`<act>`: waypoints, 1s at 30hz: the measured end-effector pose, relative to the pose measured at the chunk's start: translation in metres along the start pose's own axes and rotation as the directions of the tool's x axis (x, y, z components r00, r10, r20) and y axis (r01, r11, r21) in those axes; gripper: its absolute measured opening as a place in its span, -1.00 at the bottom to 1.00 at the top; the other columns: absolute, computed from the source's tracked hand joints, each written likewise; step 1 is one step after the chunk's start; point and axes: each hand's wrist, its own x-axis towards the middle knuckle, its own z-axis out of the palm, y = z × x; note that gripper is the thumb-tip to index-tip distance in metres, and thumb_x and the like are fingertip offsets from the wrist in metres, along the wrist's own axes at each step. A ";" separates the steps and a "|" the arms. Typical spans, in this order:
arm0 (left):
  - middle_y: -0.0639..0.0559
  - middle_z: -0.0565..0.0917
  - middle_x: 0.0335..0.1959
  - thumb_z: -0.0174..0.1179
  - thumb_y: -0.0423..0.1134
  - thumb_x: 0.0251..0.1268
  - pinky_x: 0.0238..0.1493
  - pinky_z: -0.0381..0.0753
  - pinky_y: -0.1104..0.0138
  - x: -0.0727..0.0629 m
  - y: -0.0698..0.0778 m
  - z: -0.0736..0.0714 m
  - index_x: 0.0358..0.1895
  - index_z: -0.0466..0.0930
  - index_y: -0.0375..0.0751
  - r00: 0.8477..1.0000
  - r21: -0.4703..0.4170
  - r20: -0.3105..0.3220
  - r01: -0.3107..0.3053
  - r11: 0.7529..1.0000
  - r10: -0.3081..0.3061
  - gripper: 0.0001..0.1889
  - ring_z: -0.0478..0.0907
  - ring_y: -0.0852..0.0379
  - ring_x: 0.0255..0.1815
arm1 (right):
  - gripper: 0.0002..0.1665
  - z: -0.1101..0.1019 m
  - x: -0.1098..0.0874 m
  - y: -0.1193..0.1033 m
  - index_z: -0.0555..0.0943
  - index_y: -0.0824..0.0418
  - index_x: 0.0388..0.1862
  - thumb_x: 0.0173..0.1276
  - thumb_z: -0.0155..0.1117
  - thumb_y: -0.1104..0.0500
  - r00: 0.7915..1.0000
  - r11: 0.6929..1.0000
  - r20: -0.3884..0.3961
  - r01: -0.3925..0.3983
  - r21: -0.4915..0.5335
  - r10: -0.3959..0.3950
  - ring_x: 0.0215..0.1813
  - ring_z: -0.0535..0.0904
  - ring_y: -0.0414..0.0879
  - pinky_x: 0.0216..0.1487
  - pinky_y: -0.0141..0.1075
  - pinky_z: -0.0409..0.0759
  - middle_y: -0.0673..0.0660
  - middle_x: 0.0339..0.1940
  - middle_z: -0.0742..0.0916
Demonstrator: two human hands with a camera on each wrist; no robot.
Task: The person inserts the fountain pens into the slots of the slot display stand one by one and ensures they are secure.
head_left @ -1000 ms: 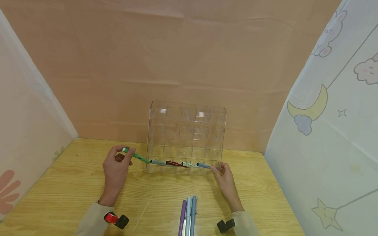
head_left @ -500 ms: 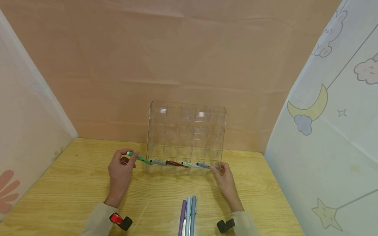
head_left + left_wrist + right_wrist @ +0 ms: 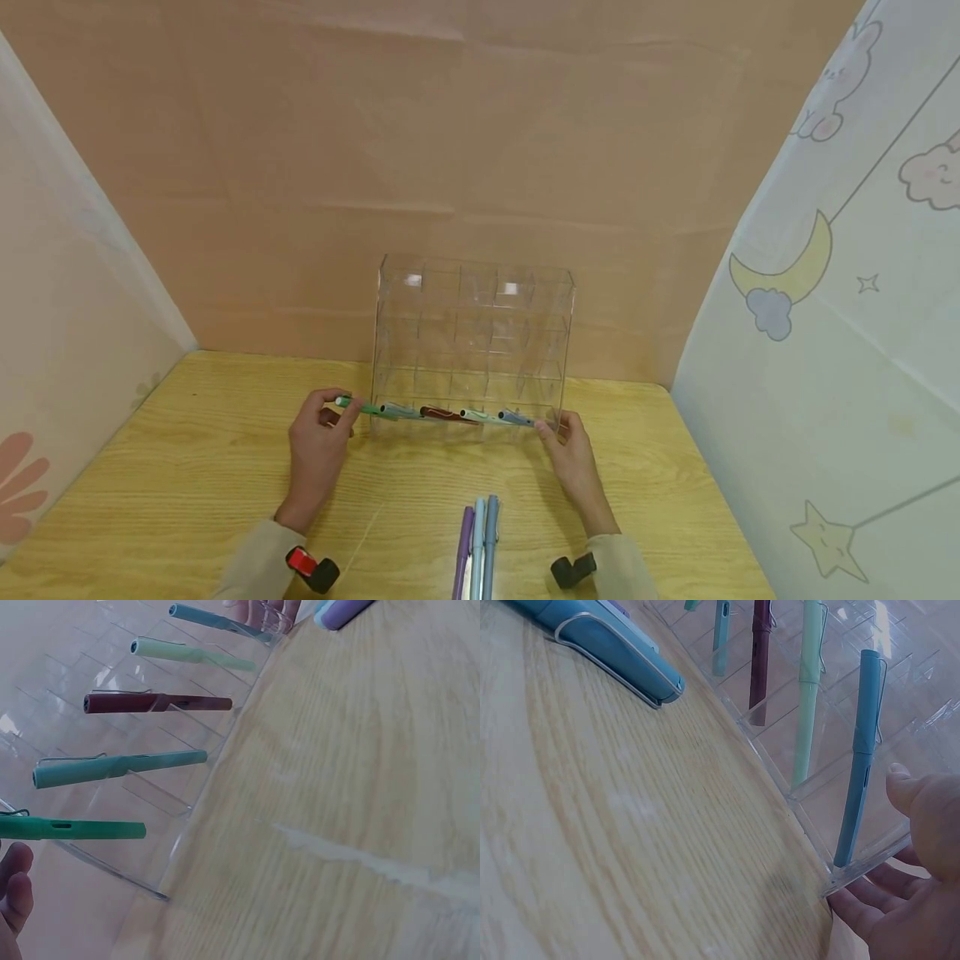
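Note:
My left hand [image 3: 318,442] pinches a green pen [image 3: 82,829] by its clip end, with the pen's tip over the left end compartment of a clear acrylic rack [image 3: 472,333]. Four slots' worth of pens lean in the rack's front row: a teal pen [image 3: 120,768], a dark red pen [image 3: 157,703], a mint green pen [image 3: 808,690] and a blue pen [image 3: 861,757]. At the rack's lower right corner, my right hand [image 3: 573,462] grips the side wall, thumb in front and fingers behind.
On the wooden table [image 3: 637,492], a purple pen [image 3: 463,550], a light blue pen [image 3: 477,546] and a grey-blue pen [image 3: 491,542] lie side by side in front of the rack. An orange-brown backdrop [image 3: 480,150] rises behind; printed panels [image 3: 847,400] flank the table.
My left hand has moved right and slightly down, bringing the green pen into the left end of the rack's front row. My right hand stays at the rack's corner.

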 end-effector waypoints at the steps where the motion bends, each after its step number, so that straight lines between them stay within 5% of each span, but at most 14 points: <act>1: -0.12 0.68 -0.28 0.40 -0.16 0.48 -0.58 0.50 0.38 0.000 -0.001 0.001 0.05 0.67 -0.20 1.000 0.008 0.002 0.001 1.000 -0.001 -0.75 0.61 0.19 -0.52 | -0.24 0.000 0.000 0.000 0.33 0.35 0.48 0.62 0.26 -0.16 1.000 1.000 -0.001 0.001 0.000 -0.001 0.57 0.43 0.47 0.48 0.27 0.51 0.45 0.51 0.50; 12: -0.12 0.68 -0.24 0.40 -0.12 0.47 -0.53 0.50 0.39 -0.004 -0.006 0.007 0.06 0.67 -0.18 0.999 0.042 0.032 0.026 0.999 -0.028 -0.73 0.61 0.08 -0.49 | -0.26 0.000 0.001 -0.002 0.32 0.39 0.46 0.65 0.24 -0.13 1.000 1.000 -0.012 0.014 -0.002 -0.014 0.54 0.45 0.48 0.47 0.27 0.53 0.46 0.48 0.51; 16: -0.17 0.67 -0.30 0.39 -0.10 0.49 -0.51 0.49 0.39 -0.005 -0.008 0.009 0.07 0.66 -0.15 0.998 0.056 0.050 0.034 0.998 -0.036 -0.73 0.56 0.19 -0.50 | -0.26 0.000 0.001 -0.002 0.33 0.39 0.46 0.65 0.23 -0.13 1.000 1.000 -0.015 0.012 -0.007 -0.012 0.53 0.47 0.47 0.46 0.26 0.54 0.46 0.47 0.52; 20: -0.08 0.68 -0.17 0.38 -0.09 0.49 -0.49 0.49 0.40 -0.004 -0.009 0.010 0.07 0.66 -0.15 0.998 0.064 0.055 0.038 0.997 -0.042 -0.72 0.52 0.29 -0.49 | -0.25 0.001 0.000 -0.002 0.33 0.40 0.46 0.65 0.24 -0.13 1.000 1.000 -0.013 0.015 -0.005 -0.015 0.52 0.47 0.47 0.45 0.24 0.56 0.47 0.47 0.52; 26: -0.04 0.69 -0.01 0.37 -0.08 0.50 -0.49 0.51 0.39 -0.004 -0.010 0.011 0.09 0.66 -0.15 0.995 0.055 0.082 0.045 0.997 -0.050 -0.72 0.61 0.07 -0.47 | -0.25 0.001 0.002 -0.001 0.32 0.37 0.47 0.63 0.25 -0.14 1.000 1.000 -0.007 0.000 0.008 0.000 0.54 0.46 0.43 0.47 0.23 0.54 0.44 0.49 0.52; 30: -0.06 0.69 -0.02 0.36 -0.05 0.51 -0.51 0.49 0.38 -0.004 -0.011 0.011 0.10 0.66 -0.14 0.993 0.062 0.101 0.048 0.997 -0.054 -0.71 0.57 0.13 -0.49 | -0.25 0.001 0.001 0.000 0.32 0.37 0.48 0.64 0.25 -0.13 1.000 1.000 -0.004 -0.003 0.012 0.003 0.55 0.46 0.43 0.48 0.22 0.54 0.44 0.49 0.52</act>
